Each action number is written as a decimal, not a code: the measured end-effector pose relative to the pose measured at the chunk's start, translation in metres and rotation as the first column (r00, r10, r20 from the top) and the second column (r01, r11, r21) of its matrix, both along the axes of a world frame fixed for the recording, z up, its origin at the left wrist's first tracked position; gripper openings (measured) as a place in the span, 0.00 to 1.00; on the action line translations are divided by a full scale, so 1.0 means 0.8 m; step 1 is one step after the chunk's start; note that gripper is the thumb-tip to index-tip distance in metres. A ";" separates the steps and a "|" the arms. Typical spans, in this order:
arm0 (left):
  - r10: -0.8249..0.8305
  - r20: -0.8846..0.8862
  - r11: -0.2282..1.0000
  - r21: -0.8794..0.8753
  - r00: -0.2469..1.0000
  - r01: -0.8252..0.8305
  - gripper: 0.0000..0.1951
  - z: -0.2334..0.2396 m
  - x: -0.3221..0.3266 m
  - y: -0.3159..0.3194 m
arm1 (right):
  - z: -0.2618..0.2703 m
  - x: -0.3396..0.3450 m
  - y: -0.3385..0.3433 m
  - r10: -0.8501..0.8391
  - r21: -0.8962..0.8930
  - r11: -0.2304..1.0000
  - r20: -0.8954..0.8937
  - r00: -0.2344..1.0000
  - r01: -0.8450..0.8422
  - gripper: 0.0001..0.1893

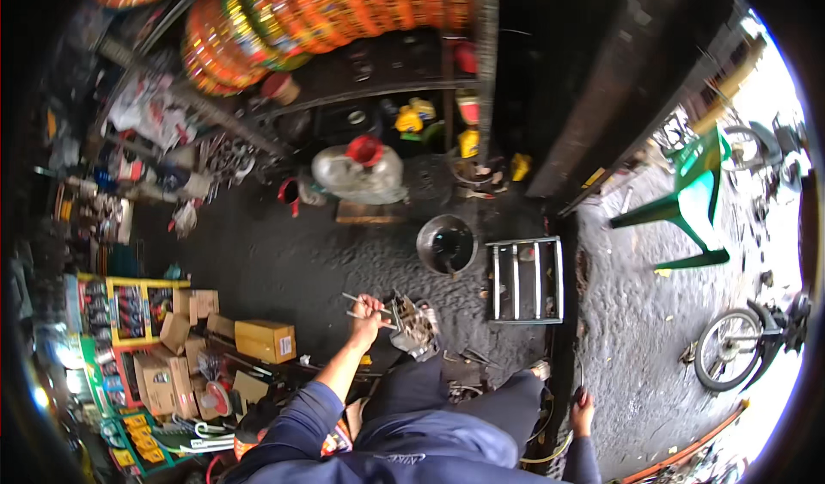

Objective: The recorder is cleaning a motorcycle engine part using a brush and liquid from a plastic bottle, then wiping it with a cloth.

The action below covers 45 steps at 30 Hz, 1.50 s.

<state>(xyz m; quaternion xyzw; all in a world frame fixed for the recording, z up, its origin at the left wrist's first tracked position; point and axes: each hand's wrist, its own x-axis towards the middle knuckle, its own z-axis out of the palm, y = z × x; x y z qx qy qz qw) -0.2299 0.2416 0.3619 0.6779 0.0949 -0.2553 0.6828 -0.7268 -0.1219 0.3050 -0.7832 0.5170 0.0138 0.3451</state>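
My left hand point(366, 319) is closed around the thin metal studs of a metal engine case half point(412, 324), in front of my legs. Its rough, dirty inner side faces up. Out to the right, my right hand point(582, 413) grips a tool with a dark handle and a thin shaft point(582, 371), probably a screwdriver, well apart from the engine part. Ahead of the engine part, a round metal basin point(424, 252) with dark liquid rests on the dirty floor point(271, 258).
A metal rack point(515, 281) lies right of the basin. Farther ahead are a plastic jug with a red funnel point(365, 150) and a shelf of wrapped tyres point(361, 7). Cardboard boxes point(264, 341) crowd the left. Outside stand a green plastic chair point(696, 207) and a motorcycle wheel point(728, 348).
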 end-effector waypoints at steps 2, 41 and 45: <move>0.168 -0.055 0.983 -0.064 0.984 -0.171 0.19 0.017 0.051 0.051 | 0.019 0.086 -0.010 0.020 0.103 0.994 0.114 0.993 -0.032 0.11; -0.274 0.419 0.857 0.515 0.866 0.022 0.20 -0.510 0.527 0.522 | -0.215 1.044 0.716 0.783 0.077 0.621 -0.006 0.623 -0.780 0.20; 0.061 0.284 0.973 0.196 0.957 -0.120 0.15 -0.494 0.542 0.534 | -0.213 1.052 0.716 0.824 0.263 0.552 -0.031 0.565 -0.791 0.24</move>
